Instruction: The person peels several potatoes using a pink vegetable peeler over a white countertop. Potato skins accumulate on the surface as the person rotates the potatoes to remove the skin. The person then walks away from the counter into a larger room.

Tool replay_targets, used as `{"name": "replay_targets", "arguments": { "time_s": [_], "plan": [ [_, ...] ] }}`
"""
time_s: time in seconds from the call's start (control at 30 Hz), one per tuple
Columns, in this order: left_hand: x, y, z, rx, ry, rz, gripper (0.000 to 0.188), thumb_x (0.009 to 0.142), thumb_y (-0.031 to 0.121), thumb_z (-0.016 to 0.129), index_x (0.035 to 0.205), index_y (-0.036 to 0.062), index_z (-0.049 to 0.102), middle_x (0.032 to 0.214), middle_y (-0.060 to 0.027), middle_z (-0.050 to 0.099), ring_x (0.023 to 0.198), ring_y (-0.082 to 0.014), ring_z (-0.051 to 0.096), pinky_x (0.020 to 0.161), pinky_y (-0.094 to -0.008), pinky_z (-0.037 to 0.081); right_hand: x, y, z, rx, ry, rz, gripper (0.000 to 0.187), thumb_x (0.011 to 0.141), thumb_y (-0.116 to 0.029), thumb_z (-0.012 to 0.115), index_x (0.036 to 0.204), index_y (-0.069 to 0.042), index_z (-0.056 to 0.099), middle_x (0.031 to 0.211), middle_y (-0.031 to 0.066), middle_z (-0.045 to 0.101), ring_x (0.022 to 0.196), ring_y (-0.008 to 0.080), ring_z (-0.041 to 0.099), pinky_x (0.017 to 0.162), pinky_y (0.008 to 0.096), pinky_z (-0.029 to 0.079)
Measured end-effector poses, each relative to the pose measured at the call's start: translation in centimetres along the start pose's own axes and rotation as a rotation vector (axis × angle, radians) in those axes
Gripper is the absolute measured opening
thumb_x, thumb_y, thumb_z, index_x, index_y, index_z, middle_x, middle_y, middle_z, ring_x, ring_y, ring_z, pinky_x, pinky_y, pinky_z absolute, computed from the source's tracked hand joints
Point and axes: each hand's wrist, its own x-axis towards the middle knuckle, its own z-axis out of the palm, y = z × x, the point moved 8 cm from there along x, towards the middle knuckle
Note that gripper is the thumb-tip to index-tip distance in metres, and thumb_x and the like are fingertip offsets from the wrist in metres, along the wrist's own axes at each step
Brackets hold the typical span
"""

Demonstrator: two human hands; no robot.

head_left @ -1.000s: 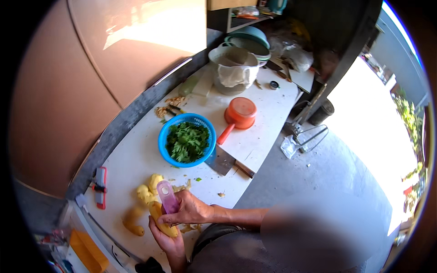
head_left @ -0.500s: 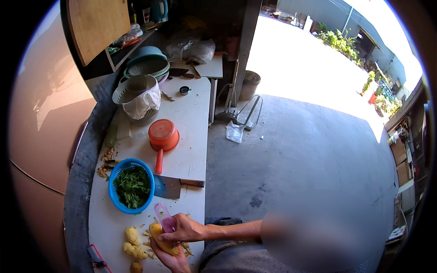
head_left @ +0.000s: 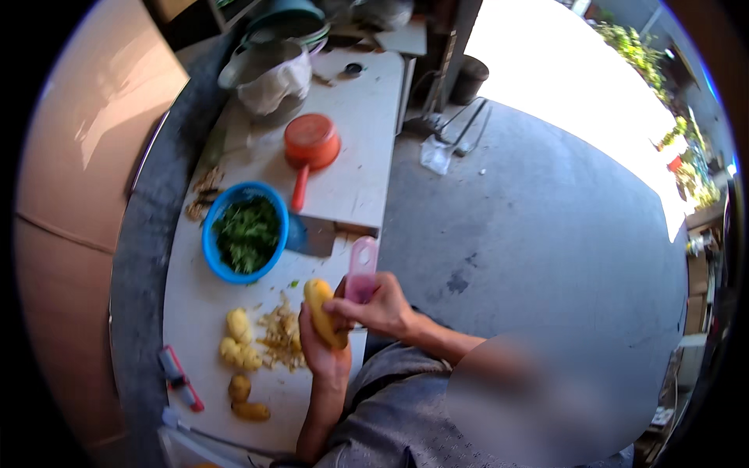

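My left hand (head_left: pixel 321 357) is wrapped round a long yellow potato (head_left: pixel 324 312), holding it tilted over the table's near right edge. In my right hand (head_left: pixel 380 308) is a pink, translucent peeler (head_left: pixel 362 269), its rounded handle end sticking up past my fingers. My right thumb rests on the potato's side; the peeler's blade is hidden by the hand. A heap of peel scraps (head_left: pixel 281 334) lies on the white table just left of my hands. Beside it are several pale peeled potatoes (head_left: pixel 239 335), and nearer to me two browner, unpeeled-looking potatoes (head_left: pixel 248 410).
A blue basket (head_left: pixel 208 248) of green leaves stands beyond the potatoes, touching a cleaver (head_left: pixel 316 236). Past it are an upside-down red dipper (head_left: pixel 312 140) and a cloth-draped basket (head_left: pixel 269 86). A red-and-white object (head_left: pixel 181 378) lies at left. A dark bucket (head_left: pixel 470 79) stands on the floor.
The view has shifted, so the table sits higher in the picture. Both hands have lifted the potato and peeler rightward, away from the peel heap, which now shows more fully.
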Motion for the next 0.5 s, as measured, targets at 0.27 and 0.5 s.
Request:
{"name": "replay_targets", "arguments": {
  "time_s": [0.27, 0.5],
  "plan": [
    [-2.4, 3.1, -1.1, -0.045, 0.05, 0.153, 0.045, 0.11, 0.039, 0.037, 0.138, 0.0061, 0.049, 0.128, -0.007, 0.059, 0.114, -0.0174, 0.061, 0.094, -0.0332, 0.05, 0.3, -1.0, 4.4, 0.021, -0.046, -0.079, 0.034, 0.087, -0.031, 0.083, 0.089, 0.001, 0.071, 0.07, 0.0048, 0.07, 0.062, 0.0092, 0.064, 0.056, 0.0251, 0.053],
    [-5.3, 5.3, -4.4, -0.118, 0.185, 0.338, 0.048, 0.111, 0.038, 0.036, 0.142, 0.0022, 0.045, 0.132, -0.0113, 0.058, 0.124, -0.0238, 0.059, 0.103, -0.0393, 0.051, -0.3, 0.3, 10.0, -0.022, -0.264, -0.113, 0.031, 0.084, -0.024, 0.085, 0.094, 0.0, 0.069, 0.083, 0.0012, 0.067, 0.077, 0.0073, 0.06, 0.07, 0.0256, 0.053]
  ]
}}
